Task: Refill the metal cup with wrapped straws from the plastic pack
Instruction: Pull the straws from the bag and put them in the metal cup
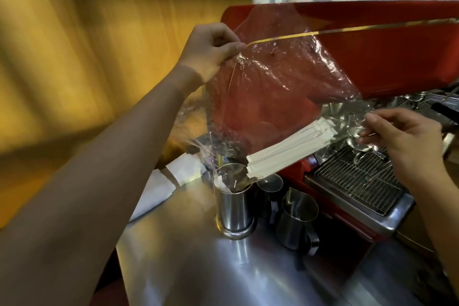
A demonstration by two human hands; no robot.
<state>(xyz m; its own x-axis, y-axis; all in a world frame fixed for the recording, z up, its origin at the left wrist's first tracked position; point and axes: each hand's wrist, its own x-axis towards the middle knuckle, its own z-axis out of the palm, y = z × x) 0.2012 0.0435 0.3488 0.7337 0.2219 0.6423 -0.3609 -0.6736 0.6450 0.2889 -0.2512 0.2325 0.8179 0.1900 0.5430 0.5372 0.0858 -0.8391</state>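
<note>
A clear plastic pack [273, 87] hangs stretched in the air above the steel counter. My left hand [211, 49] pinches its upper left corner. My right hand [402, 136] grips its crumpled lower right end. Inside the pack lies a bundle of white paper-wrapped straws [323, 149], tilted down to the left, its lower ends at the rim of the tall metal cup [234, 204]. The pack's lower left mouth hangs over the cup. Something white shows inside the cup at its left wall.
Two steel milk pitchers [298, 221] stand right of the cup. A red espresso machine [372, 57] with a wire drip grate [357, 181] fills the right side, white cups on top. Folded white cloths [159, 189] lie left of the cup on the steel counter [198, 268].
</note>
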